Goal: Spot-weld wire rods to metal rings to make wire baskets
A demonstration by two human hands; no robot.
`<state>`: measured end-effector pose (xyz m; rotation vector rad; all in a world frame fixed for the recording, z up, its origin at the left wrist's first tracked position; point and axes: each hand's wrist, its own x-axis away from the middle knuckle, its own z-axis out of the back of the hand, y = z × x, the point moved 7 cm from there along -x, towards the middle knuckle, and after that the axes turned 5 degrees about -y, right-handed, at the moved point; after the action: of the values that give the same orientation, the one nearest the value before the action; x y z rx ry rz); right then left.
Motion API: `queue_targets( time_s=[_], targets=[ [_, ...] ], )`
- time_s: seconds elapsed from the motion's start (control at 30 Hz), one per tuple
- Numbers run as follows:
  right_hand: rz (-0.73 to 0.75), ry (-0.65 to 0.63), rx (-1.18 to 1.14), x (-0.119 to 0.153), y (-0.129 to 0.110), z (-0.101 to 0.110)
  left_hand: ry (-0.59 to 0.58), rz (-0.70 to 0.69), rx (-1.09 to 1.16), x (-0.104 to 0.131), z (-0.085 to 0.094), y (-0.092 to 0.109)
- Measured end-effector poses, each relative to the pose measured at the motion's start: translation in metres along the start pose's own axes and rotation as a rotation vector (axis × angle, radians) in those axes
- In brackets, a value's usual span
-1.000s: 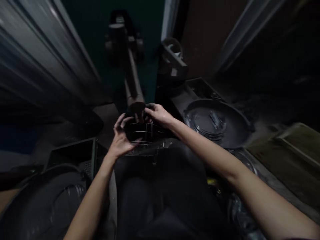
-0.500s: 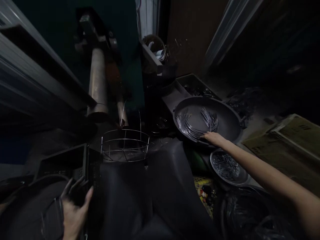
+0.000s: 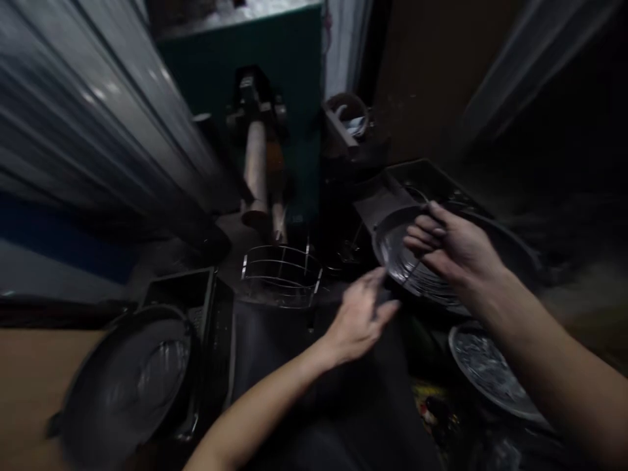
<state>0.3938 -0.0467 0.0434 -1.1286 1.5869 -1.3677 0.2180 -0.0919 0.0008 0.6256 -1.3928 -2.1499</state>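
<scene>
My right hand [image 3: 454,245] is closed around a thin curved metal wire [image 3: 413,271], whose ends stick out above and below the fist. It hovers over a wide dark pan [image 3: 515,252] that holds a bundle of bent wires [image 3: 395,255]. To the left, my left hand [image 3: 360,311] is close to the wire's lower end, fingers extended and thumb apart, apparently holding nothing. In front of my lap stands a round wire frame [image 3: 282,263] with rings and uprights, below the cylindrical arms [image 3: 256,157] of a green machine [image 3: 299,85].
At the lower left lies another round pan [image 3: 118,399] with a few blurred wire pieces, beside a dark crate [image 3: 212,288]. A metal bowl [image 3: 483,366] of small metal parts sits under my right forearm. A dark tray [image 3: 417,169] is behind the wire pan.
My right hand has lifted from the wire bundle with a wire in it. My left hand has come from the left pan across to the right. The view has shifted left.
</scene>
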Motion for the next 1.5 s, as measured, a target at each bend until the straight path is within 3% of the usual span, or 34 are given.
queue_targets(
  time_s=[0.07,0.17,0.27,0.33,0.43,0.57,0.63,0.7,0.83,0.93,1.07,1.5],
  targets=[
    [-0.042,-0.091,-0.166,0.008,-0.014,-0.035,-0.056,0.07,0.099,-0.006,-0.008,-0.002],
    [-0.022,-0.058,-0.207,0.017,-0.015,-0.065,0.019,0.175,0.209,0.002,0.006,-0.013],
    [0.072,-0.059,0.046,0.032,0.006,-0.093,0.121,0.206,0.248,0.016,0.036,-0.02],
    [0.128,-0.133,0.266,0.042,0.026,-0.113,0.048,0.232,0.199,0.028,0.056,-0.022],
    [0.103,-0.198,0.287,0.039,0.053,-0.13,-0.062,0.21,-0.017,0.057,0.102,-0.025],
    [0.006,-0.205,0.058,-0.007,0.068,-0.147,0.304,0.106,-0.338,0.087,0.199,-0.042],
    [-0.056,-0.212,-0.024,-0.031,0.074,-0.16,0.314,0.057,-0.448,0.08,0.216,-0.062],
    [-0.128,-0.217,-0.071,-0.047,0.082,-0.172,0.318,0.0,-0.443,0.064,0.217,-0.085],
    [-0.211,-0.223,-0.127,-0.054,0.094,-0.186,0.5,-0.145,-0.234,0.045,0.205,-0.109],
    [-0.214,-0.222,-0.159,-0.052,0.092,-0.189,0.565,-0.173,-0.181,0.049,0.201,-0.113],
    [-0.209,-0.265,-0.146,-0.052,0.088,-0.2,0.599,-0.174,-0.154,0.057,0.207,-0.115],
    [-0.16,-0.273,-0.024,-0.061,0.094,-0.213,0.613,-0.183,-0.062,0.057,0.219,-0.126]
  ],
)
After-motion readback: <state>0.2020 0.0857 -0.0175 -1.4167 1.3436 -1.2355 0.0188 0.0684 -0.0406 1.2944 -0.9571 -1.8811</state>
